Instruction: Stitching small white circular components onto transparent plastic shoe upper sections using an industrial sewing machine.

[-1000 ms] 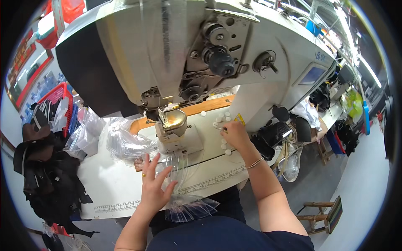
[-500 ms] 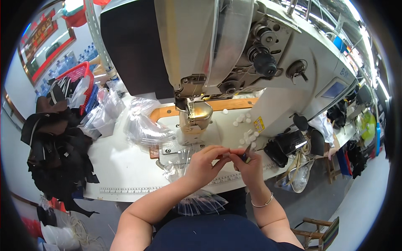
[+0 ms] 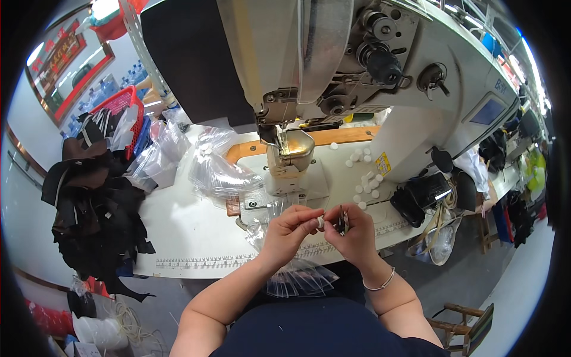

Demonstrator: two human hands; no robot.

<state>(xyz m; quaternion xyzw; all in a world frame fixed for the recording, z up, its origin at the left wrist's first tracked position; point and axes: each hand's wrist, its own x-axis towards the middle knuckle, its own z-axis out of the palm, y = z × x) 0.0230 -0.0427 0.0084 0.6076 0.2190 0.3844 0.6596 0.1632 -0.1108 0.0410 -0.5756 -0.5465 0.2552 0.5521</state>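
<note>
In the head view, I read the left hand (image 3: 289,233) as clamped, fingertips pinching a small white piece (image 3: 321,222) above the table's front edge. The right hand (image 3: 355,235), just beside it, is closed around a small dark tool (image 3: 343,221) (its exact type is unclear to me). Loose white discs (image 3: 374,184) lie beyond.

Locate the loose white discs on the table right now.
In the head view, most of the white discs lie right of centre on the table, beyond the right hand and beside the yellow label on the sewing machine.
</note>
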